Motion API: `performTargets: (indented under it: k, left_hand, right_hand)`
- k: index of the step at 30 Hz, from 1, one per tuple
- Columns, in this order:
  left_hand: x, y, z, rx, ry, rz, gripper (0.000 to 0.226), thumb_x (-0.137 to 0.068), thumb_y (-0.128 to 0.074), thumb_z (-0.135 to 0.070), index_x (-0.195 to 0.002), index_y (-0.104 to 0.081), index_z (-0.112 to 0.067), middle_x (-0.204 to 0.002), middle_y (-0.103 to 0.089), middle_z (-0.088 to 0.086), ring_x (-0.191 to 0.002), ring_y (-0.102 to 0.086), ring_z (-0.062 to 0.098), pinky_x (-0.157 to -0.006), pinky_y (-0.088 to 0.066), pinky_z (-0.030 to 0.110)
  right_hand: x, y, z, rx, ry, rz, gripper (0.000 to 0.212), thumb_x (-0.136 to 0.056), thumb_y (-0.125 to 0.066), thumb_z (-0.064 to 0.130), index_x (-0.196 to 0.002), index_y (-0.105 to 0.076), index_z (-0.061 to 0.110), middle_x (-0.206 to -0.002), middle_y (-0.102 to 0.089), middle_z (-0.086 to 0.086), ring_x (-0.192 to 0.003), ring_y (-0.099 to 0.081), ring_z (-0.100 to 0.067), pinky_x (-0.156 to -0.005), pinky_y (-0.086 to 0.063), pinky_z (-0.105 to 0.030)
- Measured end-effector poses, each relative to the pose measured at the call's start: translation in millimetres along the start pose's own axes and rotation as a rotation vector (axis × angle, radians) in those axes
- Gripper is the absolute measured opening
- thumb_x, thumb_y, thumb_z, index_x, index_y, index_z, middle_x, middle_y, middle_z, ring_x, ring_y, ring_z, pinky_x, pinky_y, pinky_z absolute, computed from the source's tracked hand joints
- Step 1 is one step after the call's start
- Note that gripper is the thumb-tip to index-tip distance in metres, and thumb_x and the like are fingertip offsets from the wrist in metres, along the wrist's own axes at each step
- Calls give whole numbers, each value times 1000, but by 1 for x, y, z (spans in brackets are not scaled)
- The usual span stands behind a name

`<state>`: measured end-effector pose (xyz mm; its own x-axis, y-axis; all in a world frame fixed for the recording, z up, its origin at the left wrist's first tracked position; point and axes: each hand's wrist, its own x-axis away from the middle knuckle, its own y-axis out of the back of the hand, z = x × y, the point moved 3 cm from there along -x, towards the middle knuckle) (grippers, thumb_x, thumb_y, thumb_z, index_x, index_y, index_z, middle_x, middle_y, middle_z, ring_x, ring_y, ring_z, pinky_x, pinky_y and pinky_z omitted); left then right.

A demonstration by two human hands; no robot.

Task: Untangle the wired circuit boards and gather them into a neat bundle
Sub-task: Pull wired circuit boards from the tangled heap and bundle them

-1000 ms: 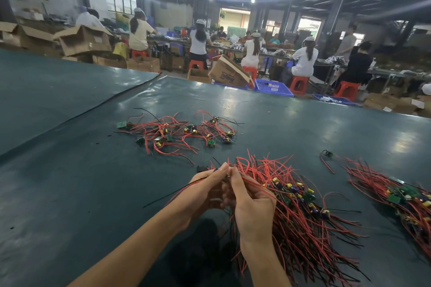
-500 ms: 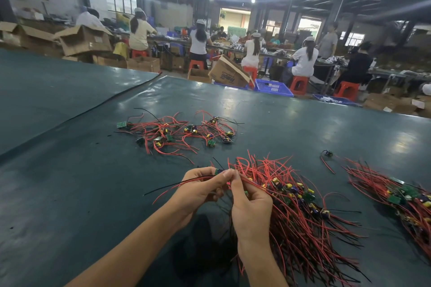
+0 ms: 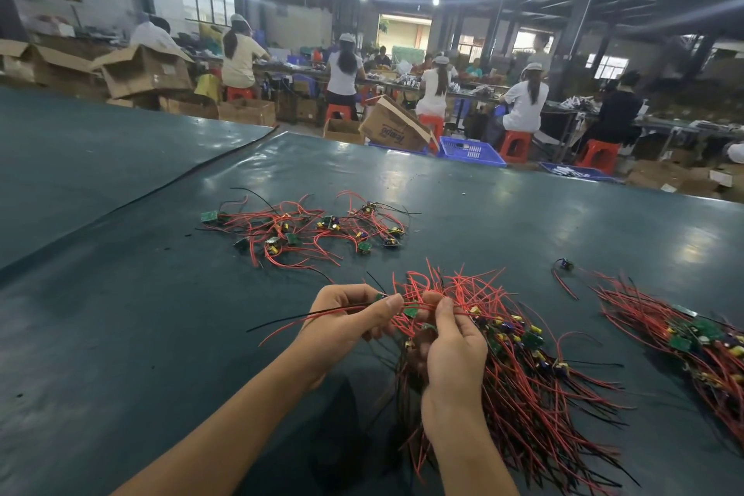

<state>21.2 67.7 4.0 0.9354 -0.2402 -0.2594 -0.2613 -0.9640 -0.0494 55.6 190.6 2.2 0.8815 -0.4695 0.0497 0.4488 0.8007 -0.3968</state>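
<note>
A thick bundle of red and black wires with small green circuit boards [image 3: 519, 366] lies on the dark green table [image 3: 120, 354] in front of me. My right hand [image 3: 453, 354] grips the bundle near its boards, fingers curled round the wires. My left hand [image 3: 348, 318] pinches one wired board at the bundle's left edge, and its red and black wires [image 3: 290, 320] trail out to the left. A loose tangle of wired boards [image 3: 306, 230] lies farther back on the table.
Another bundle of wired boards [image 3: 692, 342] lies at the right edge, with one stray board [image 3: 565, 266] beside it. Beyond the table's far edge are cardboard boxes [image 3: 396, 129], blue crates [image 3: 471, 151], and seated workers at benches.
My left hand has moved left, away from my right hand, drawing one board's wires out sideways from the bundle. The right hand stays on the bundle.
</note>
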Motion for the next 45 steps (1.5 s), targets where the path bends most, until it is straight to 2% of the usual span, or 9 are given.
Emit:
performTargets:
  k: [8,14,19,22,26,32,35,41,45]
  left_hand:
    - [-4,17,-10,73,-36,-34,32,-69,-74,-43,-57,-66,-15,-53,-59,1,-52,-49,13,-57,-42,19]
    - [-5,18,-7,107,-10,-54,30,-77,-71,-37,-58,-67,-15,-55,-59,2,-51,-50,12,-55,-43,19]
    - [-3,12,-1,136,9,-69,56,-71,-72,-46,-77,-64,9,-61,-62,4,-52,-51,11,-54,-43,19]
    - [-3,9,-2,149,33,-73,43,-68,-74,-48,-71,-68,-5,-64,-61,7,-52,-51,11,-53,-43,19]
    - [-1,1,1,72,32,-1,28,-79,-73,-37,-67,-70,-12,-62,-60,4,-53,-52,10,-53,-43,19]
    - [2,-4,-2,6,-9,29,32,-73,-72,-47,-61,-68,-17,-58,-59,5,-54,-50,13,-55,-41,20]
    - [2,-4,-4,0,-24,40,28,-79,-70,-36,-58,-66,-18,-56,-59,4,-53,-50,13,-56,-42,21]
    - [-2,6,-12,26,-40,12,28,-79,-67,-31,-62,-65,-10,-55,-59,5,-52,-50,13,-57,-42,21]
    - [-3,12,-12,43,-47,2,28,-81,-66,-32,-58,-66,-16,-56,-58,6,-52,-48,14,-57,-43,21]
  right_hand:
    - [-13,18,15,-170,36,-53,30,-106,-40,18,-84,-60,12,-55,-63,2,-32,-34,-5,-34,-25,-15]
    - [-10,18,15,-196,106,-73,31,-106,-39,20,-83,-57,12,-56,-65,2,-33,-36,-5,-35,-25,-16]
    - [-7,13,15,-195,126,-51,26,-97,-56,30,-80,-72,21,-69,-71,-1,-35,-36,-5,-34,-30,-17]
    - [1,4,9,-66,154,47,21,-86,-66,32,-70,-77,25,-65,-68,2,-39,-36,-3,-36,-30,-16]
    - [9,-9,-2,107,242,148,27,-92,-65,22,-68,-79,28,-63,-69,2,-56,-56,-4,-54,-47,-16]
    - [11,-9,-3,99,258,147,34,-95,-60,18,-67,-79,19,-61,-70,-2,-56,-62,-5,-54,-49,-14]
    - [7,-6,-1,28,205,94,37,-95,-60,12,-67,-80,24,-71,-75,5,-68,-69,-1,-61,-51,-11]
    - [-10,16,7,-72,158,-99,20,-94,-64,22,-82,-79,15,-53,-54,12,-41,-33,-1,-39,-27,-15]
    - [-14,22,11,-153,182,-158,20,-95,-63,20,-83,-78,14,-50,-51,11,-38,-24,-3,-37,-21,-17]
